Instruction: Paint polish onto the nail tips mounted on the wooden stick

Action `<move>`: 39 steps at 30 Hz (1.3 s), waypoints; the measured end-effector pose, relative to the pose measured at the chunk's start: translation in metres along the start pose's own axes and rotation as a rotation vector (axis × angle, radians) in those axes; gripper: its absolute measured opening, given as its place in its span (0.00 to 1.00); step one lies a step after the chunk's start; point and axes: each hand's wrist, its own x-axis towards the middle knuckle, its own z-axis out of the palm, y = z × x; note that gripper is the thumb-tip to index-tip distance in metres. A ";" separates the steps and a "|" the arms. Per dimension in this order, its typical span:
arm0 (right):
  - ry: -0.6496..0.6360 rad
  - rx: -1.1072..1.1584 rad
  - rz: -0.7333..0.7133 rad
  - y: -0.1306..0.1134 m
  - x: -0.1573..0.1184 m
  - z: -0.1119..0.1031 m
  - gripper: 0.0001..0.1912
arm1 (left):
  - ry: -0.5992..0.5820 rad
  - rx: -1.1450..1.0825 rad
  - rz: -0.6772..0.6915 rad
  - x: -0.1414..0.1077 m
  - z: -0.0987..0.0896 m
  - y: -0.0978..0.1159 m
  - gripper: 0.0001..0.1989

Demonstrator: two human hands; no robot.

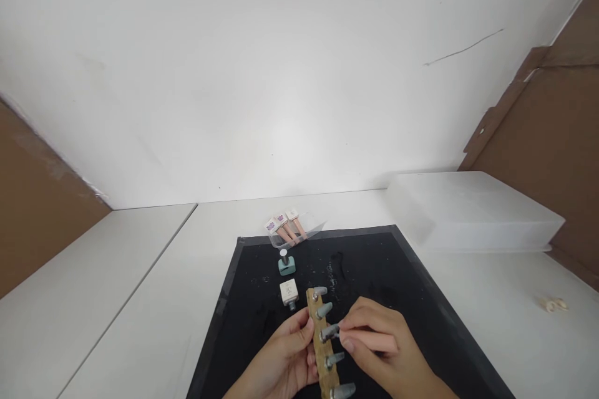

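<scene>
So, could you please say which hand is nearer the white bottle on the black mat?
Left. The left hand is just below the white bottle in the picture; the right hand is farther off, below and right.

Head-worn view, forward and down over black mat (374,268)

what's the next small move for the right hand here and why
Probably a short, light stroke of the brush along the middle nail tip: the right hand has the brush right at that tip, and the left hand holds the wooden strip bearing it.
</scene>
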 end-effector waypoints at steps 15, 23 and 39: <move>0.138 -0.191 0.179 0.003 -0.006 0.004 0.12 | 0.055 -0.012 -0.020 -0.004 -0.004 0.000 0.20; 0.122 -0.076 0.145 -0.004 -0.005 0.001 0.12 | 0.001 -0.016 -0.011 -0.004 -0.006 0.000 0.19; 0.153 -0.141 0.206 0.000 -0.006 0.004 0.15 | 0.006 -0.028 -0.027 -0.005 -0.006 0.000 0.22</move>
